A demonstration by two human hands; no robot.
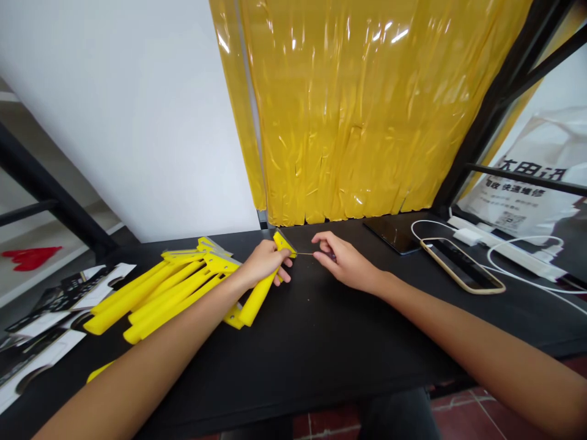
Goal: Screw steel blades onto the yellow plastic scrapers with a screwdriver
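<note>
My left hand [266, 263] is closed around a yellow scraper [257, 299], its handle pointing down toward me and its head tilted up past my fingers. From the right, my right hand [343, 260] grips a small screwdriver [304, 253]. Its thin shaft reaches across to the scraper's head; the fingers mostly hide its dark handle. Whether the tip sits in a screw is too small to tell. Beside my left forearm lies a pile of yellow scrapers [178, 281] with grey metal blades, partly covered by that arm.
Black-and-white printed cards [59, 311] lie at the left of the black table [284, 373]. On the right are a phone [463, 266], a dark tablet-like slab [392, 235], a white power strip [509, 247] with cables, and a plastic bag [527, 177]. A yellow strip curtain [362, 110] hangs behind.
</note>
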